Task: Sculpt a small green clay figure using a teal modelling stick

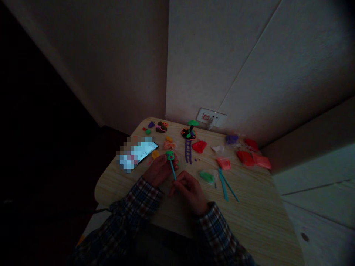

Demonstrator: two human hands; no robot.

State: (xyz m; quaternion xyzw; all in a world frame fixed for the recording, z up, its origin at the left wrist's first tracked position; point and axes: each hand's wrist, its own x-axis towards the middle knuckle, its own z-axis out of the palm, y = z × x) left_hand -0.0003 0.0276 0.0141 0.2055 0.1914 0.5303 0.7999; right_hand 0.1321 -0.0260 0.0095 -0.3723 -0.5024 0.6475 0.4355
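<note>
A person in plaid sleeves (219, 226) holds a small green clay block (170, 155) above a wood-grain counter (257, 218) in a dim room. The left hand (158, 171) has its grip closed around the block, which is marked with red and dark spots; the right hand's (191, 190) grip pinches a slim turquoise modelling tool (173, 171), its far end meeting the block's lower edge. A yellow-orange clay lump (155, 154) lies just beyond the left hand, and to its left a smartphone (146, 150) glows, much of its screen blurred out. Behind the hands, a purple clay ladder (188, 152) runs up to a dark clay disc (185, 133) trimmed in orange, with a green umbrella-like shape (193, 122) rising over it. At the far left corner sits a brown clay piece (161, 127) with a pink band. Toward the right, a red clay piece (199, 146), a coral packet (223, 163) and a bag of green clay (206, 176) lie scattered, near two more turquoise tools (223, 186). Beyond them, red packets (245, 157) rest near a purple packet (232, 139), below a wall socket (206, 117)
</note>
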